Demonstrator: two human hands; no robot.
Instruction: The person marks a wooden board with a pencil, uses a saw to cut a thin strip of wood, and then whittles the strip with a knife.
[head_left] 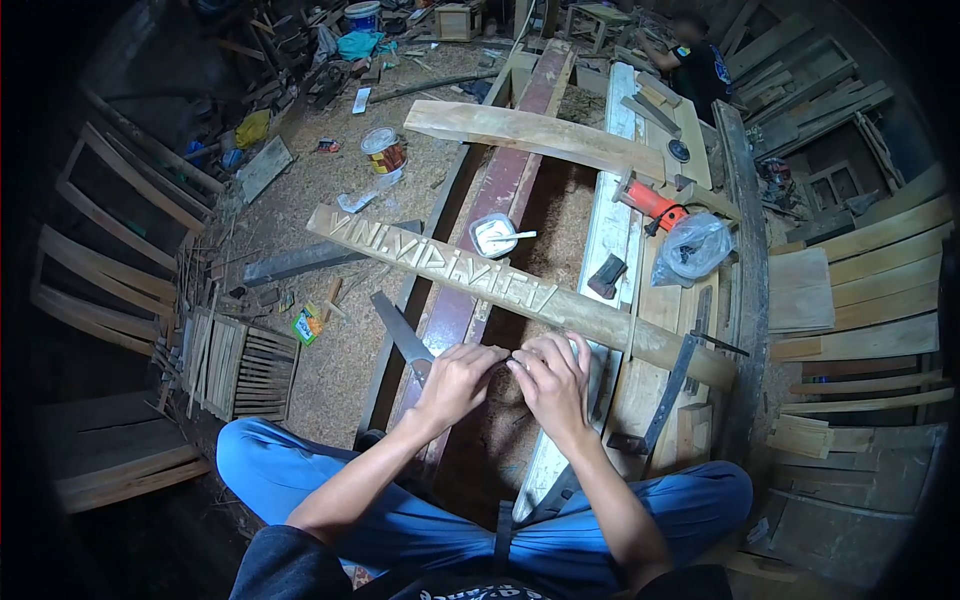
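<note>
Left hand: the left hand is drawn in to a pinch, thumb and forefinger nearly closed at one end of a small dark piece.
Right hand: the right hand meets it from the other side, fingertips pinched on the same piece, other fingers loosely bent.
Small dark piece: between the two sets of fingertips, just this side of the lettered plank; from where I stand, it is probably a scrap of something thin, but too small to name.
Good handling: light, even pressure from both thumbs, wrists steady, and the piece turned by the fingertips so neither hand hides it; keep the knuckles off the saw lying beside the left hand.
White tub: the open tub sits on the maroon beam, behind the plank, with white paste in it and a pale stick across the paste, its end past the rim.
Labelled can: the can stands upright on the floor, whitish on top; its inside can't be made out.
Plastic bag: the clear bag, beside the orange power tool, has something round and dark within.
</note>
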